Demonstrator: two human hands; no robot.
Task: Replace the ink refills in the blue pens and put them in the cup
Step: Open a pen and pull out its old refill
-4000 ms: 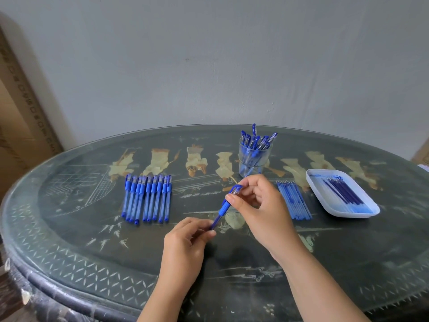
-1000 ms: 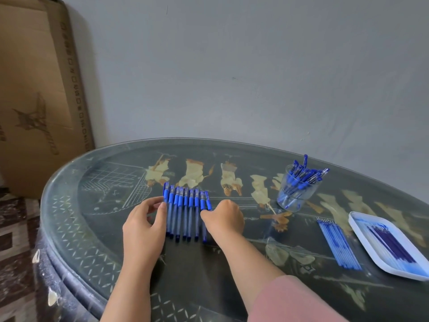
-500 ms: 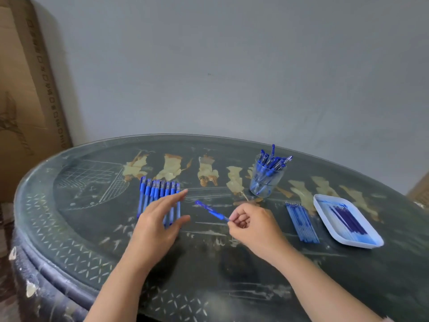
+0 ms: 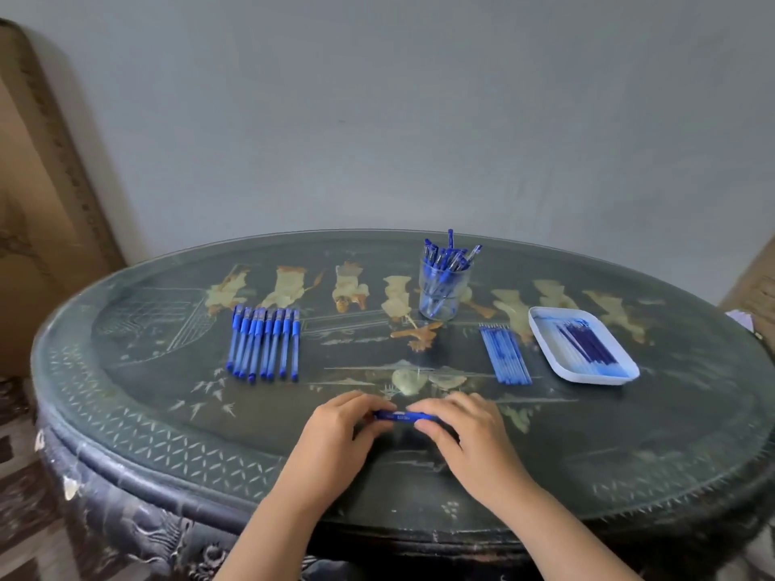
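A blue pen point(image 4: 403, 417) lies level between my two hands, just above the table's near middle. My left hand point(image 4: 335, 438) grips its left end and my right hand point(image 4: 465, 438) grips its right end; both ends are hidden by fingers. A row of several blue pens point(image 4: 265, 343) lies side by side at the left. A clear cup point(image 4: 442, 293) holding several blue pens stands at the back middle. Several loose blue refills point(image 4: 505, 354) lie right of centre.
A white tray point(image 4: 545, 350) with dark blue refills sits at the right. The dark oval table point(image 4: 167, 421) has a glass top and carved rim. A cardboard sheet point(image 4: 37, 228) leans on the wall at the left.
My right hand carried the picked pen from beside the row to the near middle. My left hand left the row and took hold of the pen's other end.
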